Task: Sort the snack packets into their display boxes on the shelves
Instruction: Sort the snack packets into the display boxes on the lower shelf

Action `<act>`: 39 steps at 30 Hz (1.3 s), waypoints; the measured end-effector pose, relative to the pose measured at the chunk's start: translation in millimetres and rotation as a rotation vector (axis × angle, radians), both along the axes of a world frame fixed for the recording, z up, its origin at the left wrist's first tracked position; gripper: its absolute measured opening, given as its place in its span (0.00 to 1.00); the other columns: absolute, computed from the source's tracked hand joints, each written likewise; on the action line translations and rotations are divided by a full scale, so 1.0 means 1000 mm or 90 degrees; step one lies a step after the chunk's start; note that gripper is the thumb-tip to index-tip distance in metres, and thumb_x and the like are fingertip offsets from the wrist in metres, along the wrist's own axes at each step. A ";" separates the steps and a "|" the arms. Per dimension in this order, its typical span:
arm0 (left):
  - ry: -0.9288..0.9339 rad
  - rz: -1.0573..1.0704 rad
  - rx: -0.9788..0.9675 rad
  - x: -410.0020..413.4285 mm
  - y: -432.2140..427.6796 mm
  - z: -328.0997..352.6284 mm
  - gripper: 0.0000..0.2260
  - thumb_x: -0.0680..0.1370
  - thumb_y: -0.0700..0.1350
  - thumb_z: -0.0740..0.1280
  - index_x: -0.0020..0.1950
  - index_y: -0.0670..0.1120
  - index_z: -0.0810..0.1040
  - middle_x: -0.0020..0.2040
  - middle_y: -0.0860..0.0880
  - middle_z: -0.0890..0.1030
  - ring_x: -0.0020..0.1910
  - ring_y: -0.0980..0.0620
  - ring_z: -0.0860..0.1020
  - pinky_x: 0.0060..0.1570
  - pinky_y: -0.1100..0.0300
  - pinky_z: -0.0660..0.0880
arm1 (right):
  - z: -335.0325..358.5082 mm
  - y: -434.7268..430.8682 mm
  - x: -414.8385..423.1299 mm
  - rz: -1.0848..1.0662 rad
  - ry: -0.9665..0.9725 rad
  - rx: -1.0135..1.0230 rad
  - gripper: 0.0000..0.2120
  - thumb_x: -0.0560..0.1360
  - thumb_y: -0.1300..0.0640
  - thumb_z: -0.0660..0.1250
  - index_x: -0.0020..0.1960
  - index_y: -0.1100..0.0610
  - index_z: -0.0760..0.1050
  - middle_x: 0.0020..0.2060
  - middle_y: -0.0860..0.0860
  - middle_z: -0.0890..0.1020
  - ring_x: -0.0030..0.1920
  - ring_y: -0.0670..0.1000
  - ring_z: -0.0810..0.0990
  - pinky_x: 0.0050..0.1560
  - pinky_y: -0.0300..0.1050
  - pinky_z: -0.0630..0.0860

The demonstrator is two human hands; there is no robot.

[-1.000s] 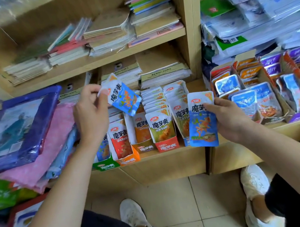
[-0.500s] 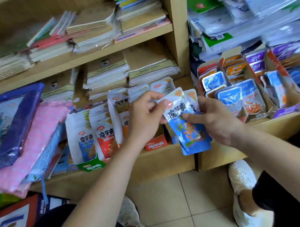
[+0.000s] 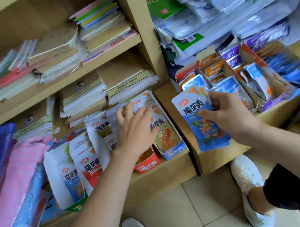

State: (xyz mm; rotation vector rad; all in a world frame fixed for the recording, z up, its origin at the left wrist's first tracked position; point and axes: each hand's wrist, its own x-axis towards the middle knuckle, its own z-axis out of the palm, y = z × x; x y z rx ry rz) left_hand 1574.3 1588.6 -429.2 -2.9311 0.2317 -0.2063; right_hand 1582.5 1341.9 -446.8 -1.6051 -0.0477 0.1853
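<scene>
- The right hand (image 3: 230, 114) gripped a small sheaf of blue foil snack packets (image 3: 204, 124), thumb across the printed front and fingers curled behind. It held them upright and label-forward, probably so the flavour could be matched to a box.
- The left hand (image 3: 136, 129) lay open, fingers spread and fairly straight, over the packets standing in the blue-fronted cardboard display box (image 3: 174, 151). It looked to be pressing the row back or parting it to make room. Whether the fingertips pinched anything could not be told.
- The packets to be filed therefore sat in the right hand, just to the right of that box and not yet in it.
- Beside it stood a red-fronted cardboard display box (image 3: 147, 165) and, further left, a green-fronted cardboard display box (image 3: 75, 205), all on the lowest wooden shelf (image 3: 162, 172) with the packets upright.
- In the next bay, a purple-fronted cardboard display box (image 3: 273, 104) held more blue packets, partly behind the right hand.
- The left forearm hid the red box's contents. Motion blurred the small print, and the pink plastic-wrapped bundle (image 3: 17, 173) was cut off at the frame edge.
</scene>
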 end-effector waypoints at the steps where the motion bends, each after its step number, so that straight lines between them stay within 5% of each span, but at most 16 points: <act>1: 0.009 0.005 0.024 0.004 0.000 -0.002 0.27 0.78 0.62 0.64 0.73 0.50 0.72 0.70 0.52 0.76 0.73 0.43 0.61 0.66 0.43 0.55 | -0.001 0.000 0.000 -0.004 -0.002 0.001 0.10 0.77 0.65 0.70 0.58 0.57 0.79 0.49 0.49 0.87 0.47 0.48 0.87 0.43 0.46 0.84; 6: -0.045 0.006 -0.108 0.009 0.011 -0.006 0.18 0.75 0.60 0.70 0.62 0.56 0.80 0.58 0.57 0.80 0.64 0.49 0.67 0.57 0.49 0.56 | -0.004 0.002 0.002 -0.016 -0.005 -0.021 0.07 0.77 0.64 0.71 0.53 0.54 0.79 0.46 0.48 0.87 0.44 0.45 0.87 0.34 0.38 0.80; 11: -0.052 -0.084 -0.360 -0.009 0.019 0.008 0.05 0.73 0.52 0.75 0.44 0.60 0.81 0.41 0.64 0.77 0.55 0.58 0.71 0.51 0.53 0.54 | -0.004 0.008 0.006 -0.040 0.005 -0.030 0.09 0.77 0.62 0.72 0.57 0.57 0.79 0.48 0.49 0.87 0.47 0.48 0.87 0.43 0.50 0.84; 15: 0.049 -0.193 -0.459 -0.035 0.014 0.014 0.05 0.72 0.56 0.75 0.44 0.58 0.84 0.41 0.62 0.81 0.47 0.60 0.78 0.60 0.54 0.65 | -0.003 0.011 0.007 -0.054 0.002 -0.018 0.10 0.76 0.62 0.72 0.57 0.57 0.79 0.48 0.51 0.87 0.48 0.51 0.87 0.46 0.54 0.84; 21: 0.169 -0.251 -0.546 -0.055 0.009 0.006 0.11 0.69 0.54 0.80 0.48 0.51 0.88 0.42 0.59 0.82 0.43 0.56 0.82 0.45 0.59 0.76 | 0.001 0.011 0.008 -0.065 -0.003 -0.008 0.09 0.76 0.63 0.72 0.55 0.63 0.78 0.48 0.53 0.86 0.46 0.50 0.87 0.44 0.51 0.85; 24: 0.172 -0.257 -0.510 -0.057 0.005 0.002 0.11 0.69 0.53 0.81 0.48 0.52 0.88 0.44 0.59 0.82 0.45 0.58 0.81 0.49 0.63 0.74 | 0.002 0.011 0.008 -0.066 -0.002 -0.017 0.09 0.76 0.62 0.73 0.55 0.63 0.78 0.47 0.52 0.87 0.46 0.49 0.87 0.46 0.53 0.85; 26: 0.087 -0.260 -0.451 -0.054 0.004 0.002 0.14 0.69 0.58 0.79 0.49 0.53 0.87 0.48 0.59 0.83 0.50 0.58 0.80 0.54 0.54 0.74 | 0.001 0.012 0.008 -0.066 0.001 -0.014 0.09 0.76 0.62 0.73 0.55 0.61 0.79 0.47 0.50 0.87 0.46 0.49 0.87 0.46 0.53 0.85; 30: -0.067 -0.148 -0.297 -0.037 0.010 0.008 0.33 0.68 0.71 0.68 0.66 0.53 0.81 0.66 0.54 0.79 0.67 0.48 0.73 0.66 0.44 0.65 | 0.002 0.012 0.007 -0.065 0.001 -0.020 0.09 0.76 0.62 0.73 0.55 0.60 0.79 0.47 0.49 0.86 0.46 0.48 0.87 0.46 0.51 0.85; 34: 0.010 -0.048 -0.131 -0.015 0.012 0.010 0.46 0.68 0.79 0.53 0.76 0.51 0.70 0.75 0.49 0.72 0.76 0.46 0.63 0.69 0.43 0.57 | 0.003 0.010 0.008 -0.065 0.004 -0.024 0.09 0.76 0.62 0.73 0.55 0.61 0.79 0.47 0.49 0.86 0.46 0.48 0.87 0.46 0.51 0.85; 39: 0.068 -0.010 -0.079 0.003 0.009 0.003 0.46 0.69 0.80 0.46 0.76 0.53 0.68 0.71 0.53 0.76 0.76 0.49 0.60 0.69 0.41 0.51 | 0.002 0.010 0.008 -0.057 0.007 -0.026 0.10 0.76 0.62 0.72 0.57 0.61 0.79 0.48 0.49 0.86 0.46 0.49 0.87 0.45 0.51 0.85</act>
